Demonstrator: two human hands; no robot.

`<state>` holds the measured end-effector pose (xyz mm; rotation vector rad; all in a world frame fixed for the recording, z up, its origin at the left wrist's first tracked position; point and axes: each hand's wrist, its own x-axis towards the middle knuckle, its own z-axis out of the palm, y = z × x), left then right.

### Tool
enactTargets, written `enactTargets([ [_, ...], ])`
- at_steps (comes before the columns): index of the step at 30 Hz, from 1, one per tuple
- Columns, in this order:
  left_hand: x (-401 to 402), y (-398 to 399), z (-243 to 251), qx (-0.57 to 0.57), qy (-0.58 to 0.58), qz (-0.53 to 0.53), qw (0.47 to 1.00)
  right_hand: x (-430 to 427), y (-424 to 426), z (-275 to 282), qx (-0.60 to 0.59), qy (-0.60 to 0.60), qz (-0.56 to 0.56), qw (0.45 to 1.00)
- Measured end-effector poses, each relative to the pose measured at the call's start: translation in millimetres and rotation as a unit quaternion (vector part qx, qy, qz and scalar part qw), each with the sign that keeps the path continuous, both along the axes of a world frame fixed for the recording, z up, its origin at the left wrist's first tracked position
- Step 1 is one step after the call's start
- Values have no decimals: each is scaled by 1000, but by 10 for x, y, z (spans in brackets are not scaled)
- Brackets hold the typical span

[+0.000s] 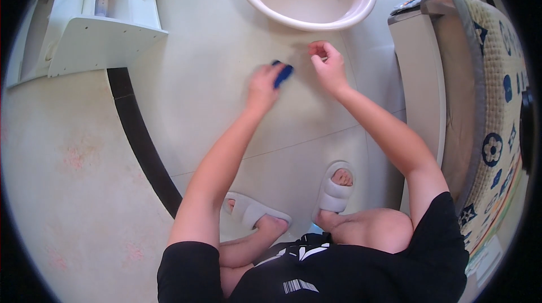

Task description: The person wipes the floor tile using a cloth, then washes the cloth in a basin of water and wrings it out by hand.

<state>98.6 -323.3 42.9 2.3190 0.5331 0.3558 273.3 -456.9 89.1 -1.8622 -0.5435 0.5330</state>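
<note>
My left hand (265, 82) is closed around a small dark blue object (283, 73), which looks like a brush or a folded cloth; blur hides which. To its right, my right hand (328, 63) is raised over the tiled floor (211, 91) with its fingers curled and nothing visible between them. Just beyond both hands stands a pale pink plastic basin (313, 25) holding cloudy water. Neither hand touches the basin.
A white cabinet (110, 44) with an open shelf stands at upper left. On the right is a bed frame (419, 70) with a patterned quilted cover (493, 112). A dark baseboard (139, 133) borders the wall at left. My feet wear white slippers (334, 195).
</note>
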Motion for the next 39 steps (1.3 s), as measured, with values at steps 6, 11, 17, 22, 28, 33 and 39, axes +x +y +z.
enactTargets([
  [6, -314, -792, 56, 23, 4, -119, 993, 191, -162, -97, 6, 1, -30, 1000],
  [11, -649, -911, 163, -98, 61, -253, 961, 156, -210, -94, -15, -7, -20, 1000],
  [17, -513, -8, 226, -149, 4, 64, 987, 236, -82, 37, 6, -13, -45, 999],
  [22, -402, 1049, 275, -89, 102, 276, 951, 241, -45, 1, 14, -16, -52, 998],
  [28, -300, 1275, -10, 46, 120, 289, 949, 284, -20, 0, 25, -31, -69, 997],
  [33, -150, 770, 3, 52, 46, 117, 991, 328, -106, 38, 24, -53, -77, 995],
  [39, -165, 20, 27, 25, 3, -28, 999, 266, 109, 356, 88, -203, 10, 975],
])
